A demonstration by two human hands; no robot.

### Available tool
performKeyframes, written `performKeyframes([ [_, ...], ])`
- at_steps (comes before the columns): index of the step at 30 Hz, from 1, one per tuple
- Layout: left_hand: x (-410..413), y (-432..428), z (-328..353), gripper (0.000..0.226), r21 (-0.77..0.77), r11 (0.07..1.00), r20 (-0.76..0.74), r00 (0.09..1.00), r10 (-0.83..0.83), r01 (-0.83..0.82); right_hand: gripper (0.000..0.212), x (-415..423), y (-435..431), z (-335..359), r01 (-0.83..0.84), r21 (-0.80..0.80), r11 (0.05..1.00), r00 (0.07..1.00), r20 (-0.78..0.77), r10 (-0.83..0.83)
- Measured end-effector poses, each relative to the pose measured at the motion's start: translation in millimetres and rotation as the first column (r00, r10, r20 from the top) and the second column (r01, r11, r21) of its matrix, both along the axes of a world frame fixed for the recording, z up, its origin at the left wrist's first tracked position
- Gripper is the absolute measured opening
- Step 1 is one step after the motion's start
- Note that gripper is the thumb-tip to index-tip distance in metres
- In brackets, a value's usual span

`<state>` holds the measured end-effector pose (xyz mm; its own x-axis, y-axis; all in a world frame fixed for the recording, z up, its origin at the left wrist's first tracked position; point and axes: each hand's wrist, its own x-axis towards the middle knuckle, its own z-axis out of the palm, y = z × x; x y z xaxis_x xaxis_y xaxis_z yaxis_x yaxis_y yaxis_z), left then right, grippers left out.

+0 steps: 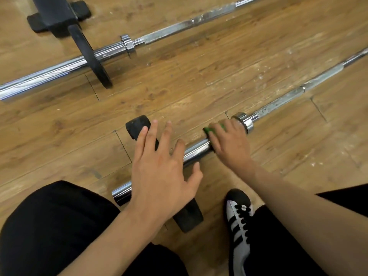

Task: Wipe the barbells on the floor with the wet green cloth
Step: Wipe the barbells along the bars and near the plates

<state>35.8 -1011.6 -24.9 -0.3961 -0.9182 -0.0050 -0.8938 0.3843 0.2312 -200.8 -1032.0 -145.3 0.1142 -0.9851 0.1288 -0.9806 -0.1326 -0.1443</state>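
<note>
**Two barbells down on the floor, cloth's on the near one**

Green cloth (214,129) is bunched up on the chrome sleeve of the near barbell (196,151), right up against the shiny collar (244,120). Only a bit of green peeks out, because the right hand (229,144) is clamped over it, with fingers curled round both cloth and sleeve.

The left hand (161,172) is over the same sleeve, closer to the end of the bar. Its fingers are straight and spread wide and it's gripping nothing. It sits over the black plate (136,125) loaded on that sleeve, with the thumb out beside the chrome. Can't honestly tell whether the palm is pressing on the plate or just above it.

Past the collar, the near bar's shaft runs off to the upper right and looks speckled with pale spots.

The far barbell (49,73) lies well apart from it and roughly parallel, on the wooden floor (179,92). It has a thin plate (79,39) of its own on the sleeve. Some black base (53,14) sits just behind that plate at the top left.

Down at the bottom there are knees in black trousers and a black-and-white striped shoe (238,216) planted just beside the bar.
</note>
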Motion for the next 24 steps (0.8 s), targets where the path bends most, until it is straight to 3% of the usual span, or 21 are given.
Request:
performKeyframes([
  [6, 15, -36, -7, 0.066, 0.028, 0.999, -0.024, 0.999, 0.043, -0.042, 0.045, 8, -26, -3, 0.182, -0.023, 0.983, 0.98, 0.089, -0.179],
  [9, 23, -59, -8, 0.07, 0.112, 0.99, -0.049, 0.995, 0.089, -0.083, 0.044, 8, -36, 16, 0.161, -0.07, 0.984, 0.979, 0.139, -0.15],
  [12, 27, -80, -3, 0.075, 0.201, 0.97, -0.063, 0.986, 0.154, -0.139, 0.045, -18, -46, 42, 0.111, -0.097, 0.989, 0.993, 0.051, -0.107],
  [18, 10, -83, 4, 0.065, 0.093, 0.979, 0.051, 0.983, 0.178, -0.182, 0.05, -101, -75, 80, 0.194, -0.157, 0.968, 0.975, -0.082, -0.209],
  [21, 6, -85, 3, 0.076, 0.015, 0.98, 0.112, 0.974, 0.197, -0.2, 0.048, -115, -93, 71, 0.206, -0.155, 0.966, 0.974, -0.062, -0.218],
  [24, 4, -94, 7, 0.081, 0.042, 0.963, 0.168, 0.952, 0.256, -0.266, 0.048, -101, -99, 48, 0.148, -0.077, 0.986, 0.989, -0.007, -0.149],
])
